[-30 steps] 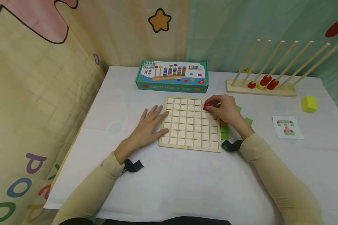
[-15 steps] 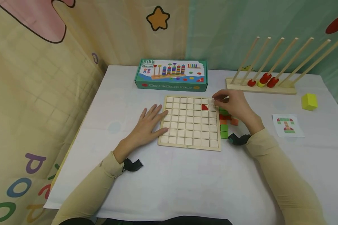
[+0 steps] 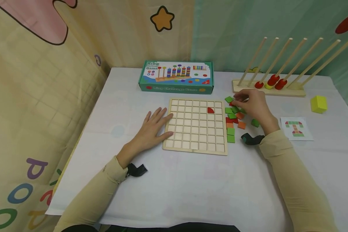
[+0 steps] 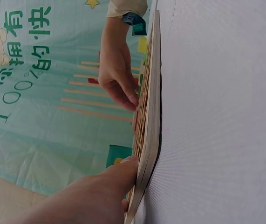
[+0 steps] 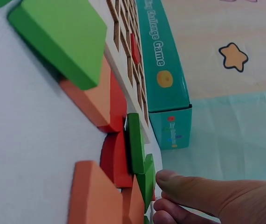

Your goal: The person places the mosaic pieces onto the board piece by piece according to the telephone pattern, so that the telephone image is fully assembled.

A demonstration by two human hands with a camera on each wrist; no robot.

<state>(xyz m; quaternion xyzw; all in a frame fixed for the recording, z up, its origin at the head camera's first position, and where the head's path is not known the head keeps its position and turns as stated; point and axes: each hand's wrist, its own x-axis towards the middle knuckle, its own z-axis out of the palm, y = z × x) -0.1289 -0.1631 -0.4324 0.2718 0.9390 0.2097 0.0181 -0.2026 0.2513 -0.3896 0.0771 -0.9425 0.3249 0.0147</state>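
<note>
My left hand (image 3: 152,132) lies flat with fingers spread, its thumb and a fingertip resting on the left edge of a wooden grid board (image 3: 191,152). A red quarter-circle tile (image 3: 210,110) sits in a cell near the board's upper right. Right of the board, my right hand (image 3: 253,103) reaches over a loose pile of tiles, thumb and fingers bent, with a gap between their tips. Close by its thumb tip is a red tile (image 3: 231,103). Green tiles (image 3: 230,135) and an orange tile (image 3: 241,125) lie nearby; the right wrist view shows the thumb (image 5: 167,179) beside the pile.
A green Ring Challenge Game box (image 3: 176,89) stands behind the board. At the back right is a peg rack (image 3: 295,92) with several red and yellow beads. A yellow block (image 3: 318,104) and a pattern card (image 3: 297,137) lie farther right.
My right hand has let go of the red quarter-circle tile in the board's cell and moved right over the loose tiles. The left hand has stayed on the board's edge.
</note>
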